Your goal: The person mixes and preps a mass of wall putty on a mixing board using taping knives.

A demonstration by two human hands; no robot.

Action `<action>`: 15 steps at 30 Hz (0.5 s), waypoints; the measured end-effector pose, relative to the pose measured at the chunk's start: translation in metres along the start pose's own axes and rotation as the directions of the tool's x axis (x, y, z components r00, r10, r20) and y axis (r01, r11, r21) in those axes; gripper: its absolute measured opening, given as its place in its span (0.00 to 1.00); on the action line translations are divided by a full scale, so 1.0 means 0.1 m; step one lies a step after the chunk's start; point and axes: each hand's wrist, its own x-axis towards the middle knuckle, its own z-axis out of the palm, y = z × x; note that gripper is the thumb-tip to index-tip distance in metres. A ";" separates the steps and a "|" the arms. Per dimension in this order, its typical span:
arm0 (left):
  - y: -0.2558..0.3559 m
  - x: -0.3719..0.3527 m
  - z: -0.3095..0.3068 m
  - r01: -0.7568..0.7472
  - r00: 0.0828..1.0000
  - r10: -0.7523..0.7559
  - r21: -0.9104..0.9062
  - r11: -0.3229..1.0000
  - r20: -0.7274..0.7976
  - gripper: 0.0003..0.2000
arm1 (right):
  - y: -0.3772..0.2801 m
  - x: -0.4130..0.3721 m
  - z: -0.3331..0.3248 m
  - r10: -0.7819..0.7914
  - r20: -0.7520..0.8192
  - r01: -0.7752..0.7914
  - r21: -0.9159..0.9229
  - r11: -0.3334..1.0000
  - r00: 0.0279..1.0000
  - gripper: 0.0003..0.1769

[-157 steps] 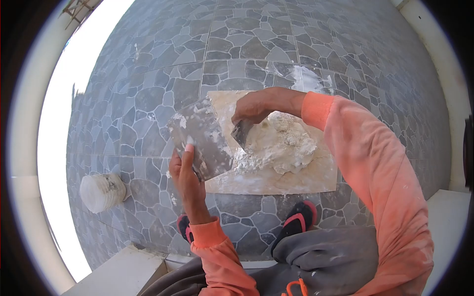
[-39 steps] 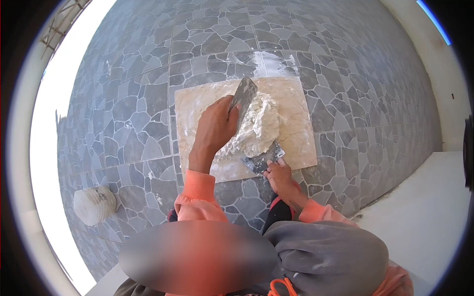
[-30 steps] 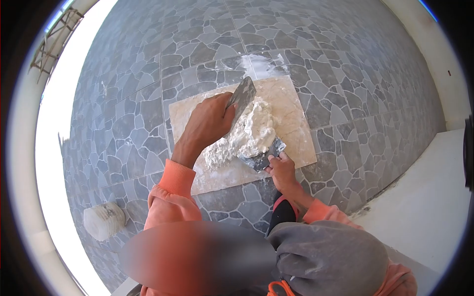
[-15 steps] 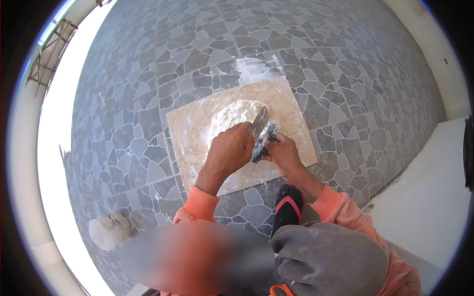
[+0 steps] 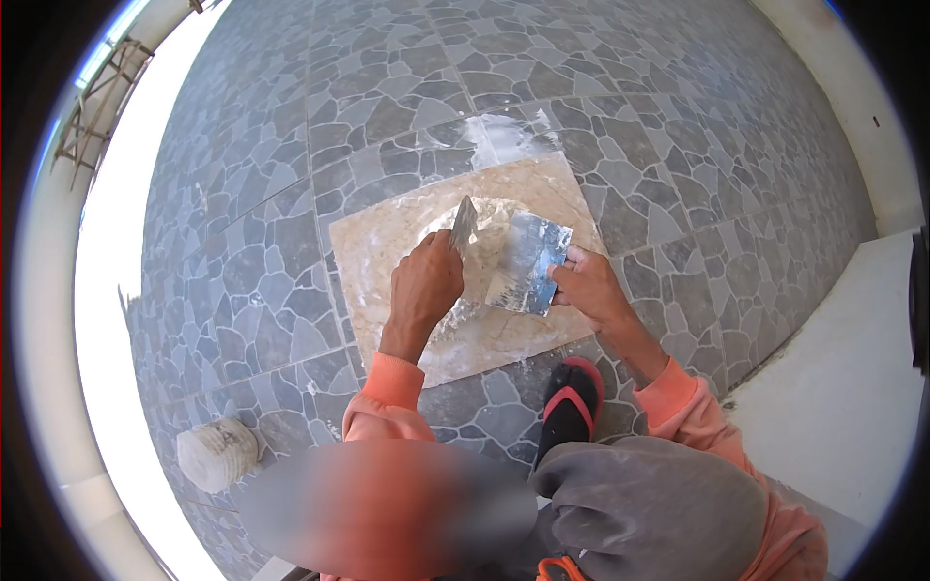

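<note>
My left hand [image 5: 426, 286] is closed around a pointed metal trowel [image 5: 464, 225], its blade tilted up over the white paste. In my right hand [image 5: 589, 283], thumb and fingers pinch the right edge of a flat, paste-smeared rectangular scraper [image 5: 531, 263]. The scraper hangs over the right part of the white paste [image 5: 496, 211] and hides some of it. Beneath both hands lies a beige marble-look tile [image 5: 373, 232], with white smears on its surface. Trowel and scraper are apart.
Grey stone-patterned floor [image 5: 262, 281] surrounds the tile. White powder [image 5: 499, 136] marks the floor beyond it. A whitish ribbed container [image 5: 216, 453] lies at the lower left. A foot in a red-strapped sandal [image 5: 570, 407] is near the tile's front edge. A pale wall stands at right.
The two tools, close together before, have moved apart. My left hand and the trowel went left; my right hand moved right, and the scraper now shows its broad face.
</note>
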 end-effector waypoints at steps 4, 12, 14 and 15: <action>-0.14 -0.02 -0.06 0.027 0.995 -0.034 -0.072 0.997 -0.093 0.10 | 0.63 0.21 -0.61 0.036 -0.211 -0.036 0.004 0.999 0.977 0.17; -0.06 -0.04 -0.30 0.067 0.981 -0.104 -0.220 0.973 -0.162 0.09 | 1.39 0.41 -0.37 -0.013 -0.226 -0.010 -0.100 0.995 0.974 0.14; 0.03 -0.06 -0.38 0.058 0.982 -0.098 -0.237 0.970 -0.159 0.09 | 1.45 0.42 -0.13 0.058 -0.238 -0.065 -0.022 0.998 0.970 0.09; 0.09 -0.07 -0.43 0.052 0.985 -0.091 -0.246 0.968 -0.149 0.09 | 1.46 0.39 0.00 0.064 -0.239 -0.047 0.078 0.996 0.969 0.08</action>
